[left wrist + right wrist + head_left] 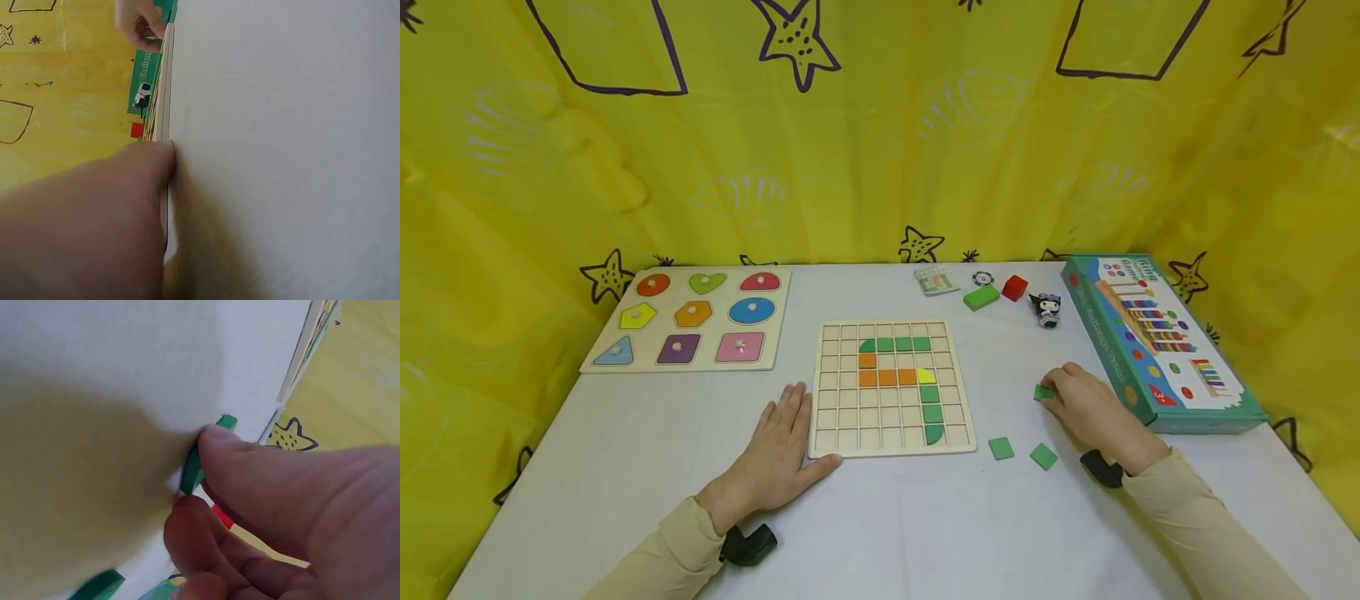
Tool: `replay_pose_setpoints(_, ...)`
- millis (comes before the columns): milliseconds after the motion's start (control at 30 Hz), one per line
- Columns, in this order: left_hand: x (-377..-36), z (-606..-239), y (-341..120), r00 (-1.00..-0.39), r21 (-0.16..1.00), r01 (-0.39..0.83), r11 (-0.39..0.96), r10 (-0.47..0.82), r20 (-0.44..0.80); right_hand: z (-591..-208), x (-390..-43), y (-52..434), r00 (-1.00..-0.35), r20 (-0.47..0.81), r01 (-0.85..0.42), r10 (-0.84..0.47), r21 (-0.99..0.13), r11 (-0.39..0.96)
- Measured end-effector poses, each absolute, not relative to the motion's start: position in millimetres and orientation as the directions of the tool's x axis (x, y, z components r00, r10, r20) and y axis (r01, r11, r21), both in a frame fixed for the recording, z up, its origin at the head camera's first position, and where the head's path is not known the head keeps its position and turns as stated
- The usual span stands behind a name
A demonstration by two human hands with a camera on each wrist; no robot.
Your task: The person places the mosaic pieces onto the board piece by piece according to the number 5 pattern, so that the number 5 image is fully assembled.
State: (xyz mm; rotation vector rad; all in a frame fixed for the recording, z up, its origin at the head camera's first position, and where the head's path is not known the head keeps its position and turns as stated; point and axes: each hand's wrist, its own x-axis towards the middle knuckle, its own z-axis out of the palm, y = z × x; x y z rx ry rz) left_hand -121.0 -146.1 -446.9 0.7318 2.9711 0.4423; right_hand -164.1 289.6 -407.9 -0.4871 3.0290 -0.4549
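Note:
A wooden grid board [842,417] lies mid-table, with green, orange and yellow tiles set in some of its squares. My left hand [778,454] rests flat, fingers straight, along the board's left edge; its thumb touches the near left corner. Right of the board, my right hand [1086,408] pinches a green square tile [194,464] between thumb and fingers, close over the table. Two more green tiles, one nearer the board [1001,448] and another beside it [1043,456], lie on the cloth just in front of that hand.
A shape puzzle board [651,321] lies at the back left. Along the back stand a pattern card [936,282], a green block [981,297], a red cube [1015,288], a round token [982,278] and a small figurine [1047,309]. A game box [1172,333] sits at the right.

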Motion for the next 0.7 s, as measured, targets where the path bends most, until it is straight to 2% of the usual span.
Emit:
replay_pose_setpoints(167, -121, -447, -147, -0.889, 0.281, 0.439, 0.853, 0.458, 0.001, -405, -165, 278, -0.931, 0.011, -0.351, -0.366, -0.31, 0.884)
replay_pose_setpoints(433, -121, -446, -146, -0.889, 0.289, 0.444, 0.848, 0.458, 0.024, -399, -158, 220, -0.899, 0.059, -0.411, -0.435, -0.463, 0.786)
replay_pose_setpoints(567, -121, -446, -145, -0.888, 0.287, 0.449, 0.846, 0.459, 0.033, -403, -152, 190, -0.818, 0.135, -0.553, -0.559, -0.451, 0.701)
replay_pose_setpoints(700, -121, -445, -145, -0.886, 0.289, 0.451, 0.844, 0.463, 0.031, -409, -150, 170, -0.714, 0.213, -0.691, -0.667, -0.37, 0.621)
